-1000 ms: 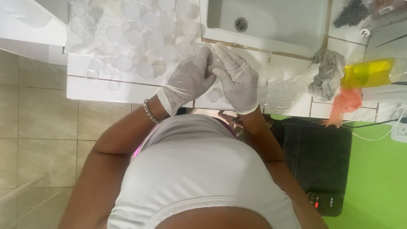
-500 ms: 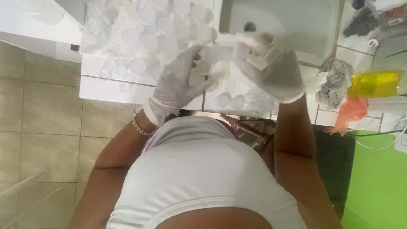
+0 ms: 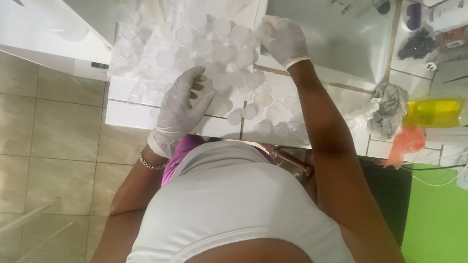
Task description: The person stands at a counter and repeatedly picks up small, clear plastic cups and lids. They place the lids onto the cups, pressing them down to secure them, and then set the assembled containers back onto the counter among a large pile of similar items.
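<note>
Small clear round plastic cups (image 3: 222, 53) stand crowded on the white tiled counter (image 3: 122, 109), mouths up, too squat and blurred to show a long axis. The gloved left hand (image 3: 183, 109) rests over them, fingers spread and empty. The gloved right hand (image 3: 285, 39) curls around one cup (image 3: 264, 31) beside the sink (image 3: 341, 44). A grey rag (image 3: 387, 109) lies well apart.

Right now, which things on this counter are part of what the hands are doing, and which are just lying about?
In hand:
- left hand, gloved, resting on the small clear cups
- right hand, gloved, reaching among the same cups; whether it grips one, I cannot tell

Lying about:
- grey rag
- yellow bottle
- orange cloth
- sink
</note>
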